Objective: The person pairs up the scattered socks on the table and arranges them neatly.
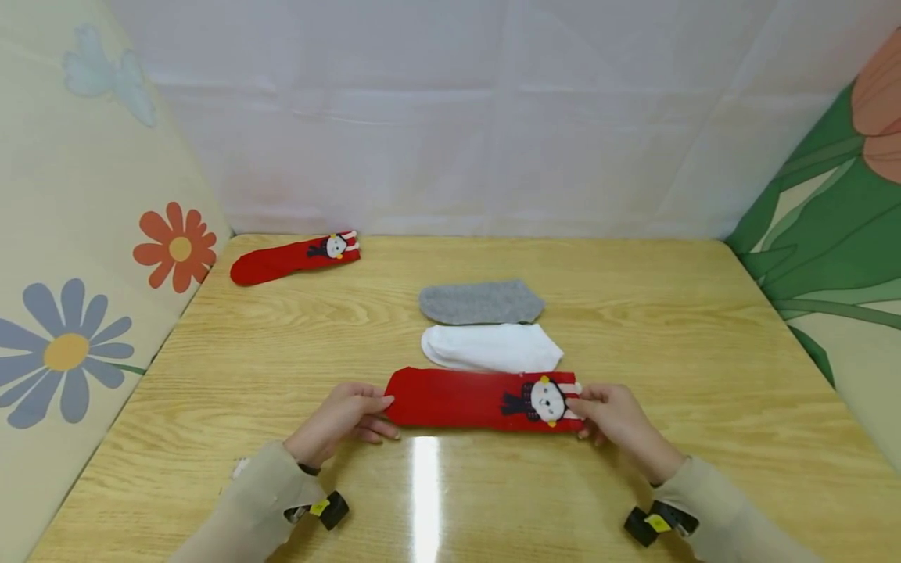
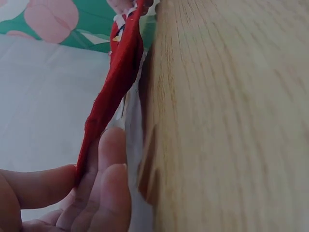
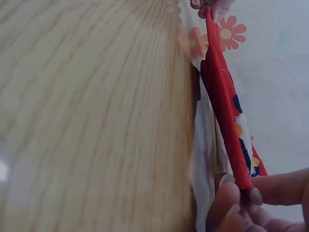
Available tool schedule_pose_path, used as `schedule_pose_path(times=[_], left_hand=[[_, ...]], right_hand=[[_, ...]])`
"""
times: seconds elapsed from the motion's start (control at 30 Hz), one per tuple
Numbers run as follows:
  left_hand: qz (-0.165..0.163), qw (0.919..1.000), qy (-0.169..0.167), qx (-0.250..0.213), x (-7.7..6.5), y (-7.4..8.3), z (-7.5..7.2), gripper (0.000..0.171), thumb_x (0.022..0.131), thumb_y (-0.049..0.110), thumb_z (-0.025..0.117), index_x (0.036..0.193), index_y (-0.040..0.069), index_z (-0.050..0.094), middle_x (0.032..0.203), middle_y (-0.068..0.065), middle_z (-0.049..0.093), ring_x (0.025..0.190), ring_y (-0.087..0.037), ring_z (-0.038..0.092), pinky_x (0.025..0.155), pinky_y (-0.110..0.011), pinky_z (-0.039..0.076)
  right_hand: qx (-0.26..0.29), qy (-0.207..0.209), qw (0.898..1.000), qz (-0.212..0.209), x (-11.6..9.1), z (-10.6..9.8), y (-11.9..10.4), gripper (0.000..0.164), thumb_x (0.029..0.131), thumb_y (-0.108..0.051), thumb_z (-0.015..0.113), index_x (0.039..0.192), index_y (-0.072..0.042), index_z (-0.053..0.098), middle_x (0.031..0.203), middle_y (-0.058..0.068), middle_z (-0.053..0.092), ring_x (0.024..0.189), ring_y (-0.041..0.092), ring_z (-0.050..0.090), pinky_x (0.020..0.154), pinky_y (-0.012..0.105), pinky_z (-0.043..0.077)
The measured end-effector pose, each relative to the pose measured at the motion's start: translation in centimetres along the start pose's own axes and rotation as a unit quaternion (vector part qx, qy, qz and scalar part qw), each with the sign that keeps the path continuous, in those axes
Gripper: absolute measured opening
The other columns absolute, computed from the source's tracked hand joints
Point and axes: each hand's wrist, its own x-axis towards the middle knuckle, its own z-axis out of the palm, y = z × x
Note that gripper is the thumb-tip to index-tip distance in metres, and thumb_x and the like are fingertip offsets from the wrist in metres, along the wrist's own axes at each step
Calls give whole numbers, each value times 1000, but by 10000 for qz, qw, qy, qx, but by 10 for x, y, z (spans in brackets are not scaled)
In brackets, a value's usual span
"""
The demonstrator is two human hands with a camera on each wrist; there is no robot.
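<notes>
A red sock (image 1: 450,399) with a white cartoon animal face near its cuff is stretched sideways between both hands, raised a little off the table. My left hand (image 1: 348,418) pinches the toe end between thumb and fingers, as the left wrist view also shows on the red fabric (image 2: 108,96). At the cuff end, my right hand (image 1: 615,414) pinches the sock; in the right wrist view thumb and fingers grip its edge (image 3: 227,121). Just beyond it lies a white ankle sock (image 1: 493,348), and behind that a grey ankle sock (image 1: 482,303), both flat with toes left.
A second red sock (image 1: 292,259) with the same face lies at the table's far left corner. The wooden table (image 1: 669,313) meets a white cloth backdrop (image 1: 450,117). Flower-printed panels (image 1: 70,195) stand at both sides. A small pale object (image 1: 241,467) shows beside the left sleeve.
</notes>
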Motion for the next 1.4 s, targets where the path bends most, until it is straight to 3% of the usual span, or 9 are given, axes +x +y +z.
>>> schedule_pose_path(times=[0.37, 0.5, 0.7, 0.97, 1.23, 1.4], left_hand=[[11, 9996, -190, 200, 7, 4, 0, 12, 98, 9, 54, 91, 0, 59, 76, -9, 70, 68, -19, 71, 57, -24, 54], [-15, 9996, -172, 243, 8, 4, 0, 13, 98, 8, 54, 91, -1, 60, 76, -10, 70, 68, -19, 70, 57, -24, 54], [51, 9997, -74, 222, 13, 4, 2, 13, 98, 9, 54, 93, -2, 60, 74, -9, 70, 66, -17, 70, 56, -23, 53], [3, 9992, 15, 406, 20, 9, 3, 16, 98, 8, 53, 100, -6, 60, 74, -8, 68, 65, -18, 70, 56, -24, 53], [-79, 9970, 167, 753, 16, 14, -14, 30, 99, 13, 52, 115, -11, 60, 88, -9, 70, 73, -20, 70, 63, -27, 55], [-79, 9963, 387, 760, 18, 19, -32, 30, 100, 13, 51, 115, -11, 60, 90, -9, 71, 73, -18, 70, 64, -28, 55]], right_hand=[[-161, -171, 9997, -15, -1, -2, 1, 17, 93, -8, 59, 79, 0, 60, 60, 2, 57, 52, 15, 55, 45, 26, 44], [-162, -296, 9993, -153, 0, -3, 3, 18, 94, -8, 59, 79, 2, 60, 58, 2, 57, 51, 14, 55, 44, 26, 44], [-258, -252, 9993, -52, 1, -3, 2, 18, 95, -10, 58, 89, 5, 65, 57, 3, 57, 50, 14, 54, 44, 25, 45], [-367, -213, 9991, 10, 3, -4, -1, 18, 96, -9, 57, 89, 6, 64, 60, 3, 58, 51, 14, 54, 44, 26, 46], [-641, -310, 9973, -179, 6, -15, -3, 22, 98, -9, 54, 98, 11, 64, 69, 5, 59, 57, 16, 56, 49, 29, 49], [-636, -179, 9972, -342, 11, -20, -9, 23, 97, -8, 54, 100, 13, 63, 70, 3, 59, 56, 16, 54, 48, 28, 46]])
